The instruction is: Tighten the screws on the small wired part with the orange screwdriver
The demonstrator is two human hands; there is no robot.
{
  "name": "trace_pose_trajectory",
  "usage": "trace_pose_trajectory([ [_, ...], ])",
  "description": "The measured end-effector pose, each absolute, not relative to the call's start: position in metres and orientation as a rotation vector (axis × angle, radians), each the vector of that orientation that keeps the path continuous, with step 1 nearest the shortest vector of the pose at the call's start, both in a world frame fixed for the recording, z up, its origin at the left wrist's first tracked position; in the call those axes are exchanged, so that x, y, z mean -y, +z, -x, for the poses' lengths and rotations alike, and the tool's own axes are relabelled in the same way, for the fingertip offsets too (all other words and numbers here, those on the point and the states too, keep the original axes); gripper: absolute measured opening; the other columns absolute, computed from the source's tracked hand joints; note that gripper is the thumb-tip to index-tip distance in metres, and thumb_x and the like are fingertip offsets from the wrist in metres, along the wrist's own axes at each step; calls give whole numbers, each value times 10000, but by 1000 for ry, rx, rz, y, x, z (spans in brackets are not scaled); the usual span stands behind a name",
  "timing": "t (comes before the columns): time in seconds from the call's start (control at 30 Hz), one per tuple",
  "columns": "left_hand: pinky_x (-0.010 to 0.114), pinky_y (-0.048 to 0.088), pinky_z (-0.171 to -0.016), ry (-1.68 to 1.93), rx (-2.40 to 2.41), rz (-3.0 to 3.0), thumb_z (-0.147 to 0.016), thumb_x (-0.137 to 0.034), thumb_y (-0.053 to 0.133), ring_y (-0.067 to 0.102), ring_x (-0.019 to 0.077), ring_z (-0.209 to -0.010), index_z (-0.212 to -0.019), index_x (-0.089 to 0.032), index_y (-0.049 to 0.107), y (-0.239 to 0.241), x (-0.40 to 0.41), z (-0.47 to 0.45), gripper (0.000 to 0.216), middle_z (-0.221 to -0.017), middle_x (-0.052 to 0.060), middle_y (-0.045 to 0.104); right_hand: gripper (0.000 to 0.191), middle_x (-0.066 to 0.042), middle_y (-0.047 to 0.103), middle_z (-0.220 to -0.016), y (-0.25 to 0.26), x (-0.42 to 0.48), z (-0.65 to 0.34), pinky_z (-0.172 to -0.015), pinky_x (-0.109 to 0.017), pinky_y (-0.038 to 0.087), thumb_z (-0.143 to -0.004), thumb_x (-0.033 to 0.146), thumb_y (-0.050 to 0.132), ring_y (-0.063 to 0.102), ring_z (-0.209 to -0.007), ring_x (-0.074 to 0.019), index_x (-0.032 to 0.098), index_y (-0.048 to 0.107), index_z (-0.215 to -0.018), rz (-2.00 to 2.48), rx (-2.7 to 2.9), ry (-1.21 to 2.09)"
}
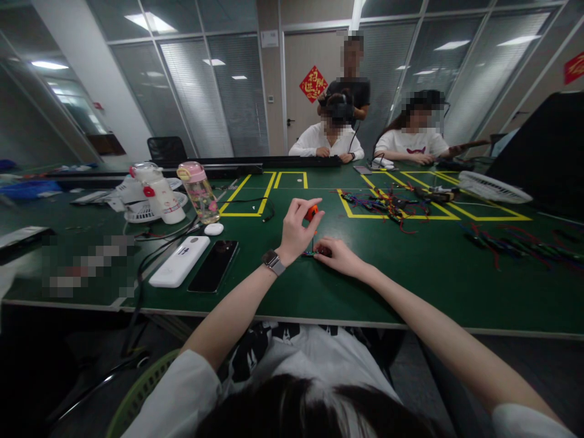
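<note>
Raised over the green table, my left hand (300, 228) has its fingers closed around the orange handle of a screwdriver (312, 213). The screwdriver stands upright, its thin dark shaft reaching down to a small part (309, 253) on the tabletop. That part looks like a little circuit board with thin wires, but its details are too small to make out. Low against the table, my right hand (340, 257) pinches the small part at its right side. Something dark shows under the curled right fingers; most of it is hidden.
Left of my hands lie a black phone (213, 266), a white power bank (179, 261) and a white earbud case (213, 229). Bottles (199, 191) and a white fan (137, 210) stand behind them. Wired boards (387, 204) lie at right. Several people are across the table.
</note>
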State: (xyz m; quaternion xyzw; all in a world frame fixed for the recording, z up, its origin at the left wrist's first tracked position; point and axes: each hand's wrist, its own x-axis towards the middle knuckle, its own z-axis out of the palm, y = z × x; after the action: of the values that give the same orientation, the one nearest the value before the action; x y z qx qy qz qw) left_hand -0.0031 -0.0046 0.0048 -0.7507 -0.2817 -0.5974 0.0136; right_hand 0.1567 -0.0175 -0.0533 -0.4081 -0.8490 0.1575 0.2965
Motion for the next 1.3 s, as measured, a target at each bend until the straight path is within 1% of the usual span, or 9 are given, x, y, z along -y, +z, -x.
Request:
trace_pose_trajectory([
  [0.07,253,470,-760,-1855,885,2324,-918,-324,525,531,129,-819,-1107,-210,594,5,6,4,231,-891,25,535,70,-11,545,-770,-53,18,-157,-617,-240,396,-792,148,592,502,-637,-115,154,627,-852,1088,2255,427],
  [0.13,255,468,-771,-1861,881,2348,-951,-309,455,542,133,-844,-1130,-206,586,6,7,4,245,-914,36,544,70,-14,547,-777,-52,18,-157,-622,-242,400,-794,146,590,505,-641,-117,153,627,-852,1088,2255,433],
  [0.3,292,468,-875,-1875,830,2434,-996,-256,289,578,150,-998,-1224,-190,523,7,8,5,333,-1069,71,600,67,-15,548,-773,-53,18,-157,-625,-243,404,-796,151,595,510,-650,-121,155,630,-852,1088,2255,435],
  [0.47,291,480,-883,-1883,803,2430,-988,-259,337,591,149,-1014,-1210,-176,528,6,6,5,305,-1087,75,620,60,-17,550,-774,-53,19,-156,-633,-246,404,-801,147,590,507,-652,-120,150,626,-849,1082,2250,425],
  [0.67,245,486,-781,-1885,827,2399,-958,-259,437,573,129,-899,-1157,-182,560,6,4,4,246,-1012,54,605,56,-12,538,-761,-54,18,-156,-629,-246,403,-812,161,584,507,-649,-121,150,619,-855,1065,2248,428],
  [0.87,250,474,-761,-1862,875,2333,-935,-309,493,548,127,-827,-1100,-209,598,6,7,4,220,-917,33,559,47,-12,545,-761,-54,18,-155,-628,-247,401,-811,160,584,506,-650,-123,156,615,-847,1077,2242,405],
  [1.1,299,475,-888,-1886,830,2424,-982,-260,345,573,157,-1015,-1187,-188,546,6,7,5,296,-1089,74,596,55,-12,542,-768,-55,18,-156,-627,-249,403,-810,162,583,509,-651,-124,160,616,-853,1068,2245,403],
  [1.23,317,471,-933,-1880,789,2446,-983,-242,332,568,162,-1079,-1200,-183,528,6,6,5,299,-1150,80,598,52,-13,543,-766,-55,19,-156,-631,-250,407,-811,161,582,512,-652,-124,158,616,-851,1070,2237,412],
  [1.3,303,479,-908,-1874,793,2438,-975,-232,359,572,157,-1051,-1196,-182,529,7,7,4,284,-1128,77,601,46,-14,543,-764,-55,19,-156,-628,-249,406,-812,164,584,512,-652,-124,156,616,-844,1079,2230,416],
])
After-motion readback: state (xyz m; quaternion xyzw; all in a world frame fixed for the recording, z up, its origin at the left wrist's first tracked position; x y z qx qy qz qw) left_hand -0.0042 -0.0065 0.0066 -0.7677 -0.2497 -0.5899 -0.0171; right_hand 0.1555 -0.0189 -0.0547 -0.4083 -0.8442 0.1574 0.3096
